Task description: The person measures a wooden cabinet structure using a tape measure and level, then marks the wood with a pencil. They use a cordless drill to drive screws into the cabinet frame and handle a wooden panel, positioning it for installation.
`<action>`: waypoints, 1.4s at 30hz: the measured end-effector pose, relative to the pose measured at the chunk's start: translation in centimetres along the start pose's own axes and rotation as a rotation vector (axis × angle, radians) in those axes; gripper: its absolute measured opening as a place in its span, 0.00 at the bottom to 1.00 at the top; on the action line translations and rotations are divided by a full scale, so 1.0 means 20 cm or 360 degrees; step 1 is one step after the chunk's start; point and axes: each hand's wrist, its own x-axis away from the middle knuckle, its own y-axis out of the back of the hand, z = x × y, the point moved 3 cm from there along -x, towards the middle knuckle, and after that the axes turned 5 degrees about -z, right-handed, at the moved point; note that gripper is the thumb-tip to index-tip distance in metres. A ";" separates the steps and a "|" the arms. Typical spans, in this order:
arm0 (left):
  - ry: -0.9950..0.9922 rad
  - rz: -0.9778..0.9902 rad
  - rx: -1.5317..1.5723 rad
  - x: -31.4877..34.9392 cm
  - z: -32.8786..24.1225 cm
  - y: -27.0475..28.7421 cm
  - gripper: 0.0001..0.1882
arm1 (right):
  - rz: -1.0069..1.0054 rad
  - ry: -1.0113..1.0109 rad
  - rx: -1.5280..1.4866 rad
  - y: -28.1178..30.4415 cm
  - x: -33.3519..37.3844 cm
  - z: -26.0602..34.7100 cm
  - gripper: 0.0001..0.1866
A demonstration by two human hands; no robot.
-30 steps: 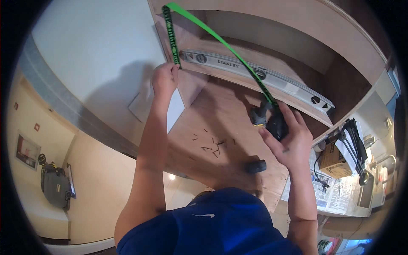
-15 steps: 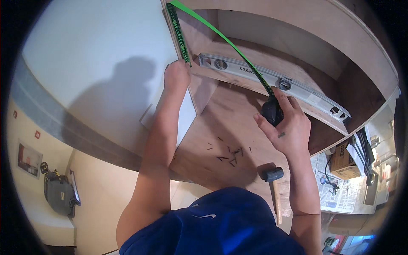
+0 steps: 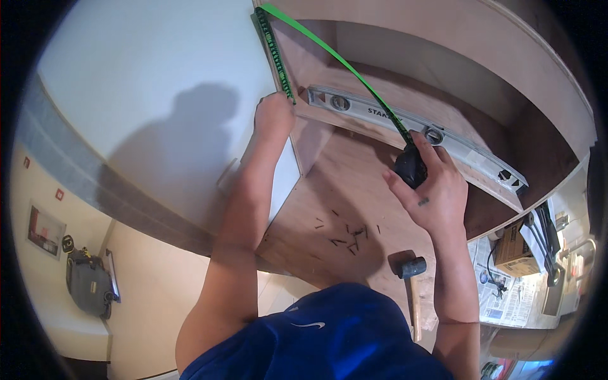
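Note:
My right hand (image 3: 437,183) is wrapped round the black case of a tape measure (image 3: 410,168). From it a green blade (image 3: 335,54) arcs up to the far left, bends over at the top and runs back down along the edge of a white panel (image 3: 152,76). There my left hand (image 3: 276,117) is closed on the lower end of the blade, by the wooden shelf's corner. A silver spirit level (image 3: 386,114) lies along the shelf board (image 3: 354,121), just beyond my right hand.
On the plywood sheet (image 3: 304,196) lie several loose nails (image 3: 351,237) and a black-headed mallet (image 3: 413,269) with a wooden handle. To the right, a cardboard box (image 3: 512,250) and newspaper (image 3: 506,301) cover a worktop. A dark bag (image 3: 88,285) is at the far left.
The whole scene has shifted slightly right and down in the view. Both hands keep their grip on the tape measure, with the blade in much the same bend.

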 end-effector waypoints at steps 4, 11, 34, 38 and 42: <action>-0.0015 -0.0005 -0.0003 0.01 0.00 0.00 0.12 | -0.0015 0.0018 0.0000 0.00 -0.01 0.00 0.41; -0.0069 -0.0002 -0.0047 0.01 0.00 0.02 0.12 | 0.0018 -0.0021 0.0013 0.02 -0.02 0.01 0.41; -0.0071 -0.0006 -0.0070 0.02 -0.01 0.02 0.11 | 0.0028 -0.0033 -0.0010 0.04 -0.01 -0.02 0.40; -0.0111 -0.0028 -0.0112 0.02 -0.01 0.02 0.11 | 0.0037 -0.0054 -0.0002 0.05 -0.01 -0.01 0.40; -0.0099 -0.0003 -0.0136 0.03 -0.02 0.02 0.11 | 0.0073 -0.0075 0.0011 0.07 -0.01 -0.01 0.40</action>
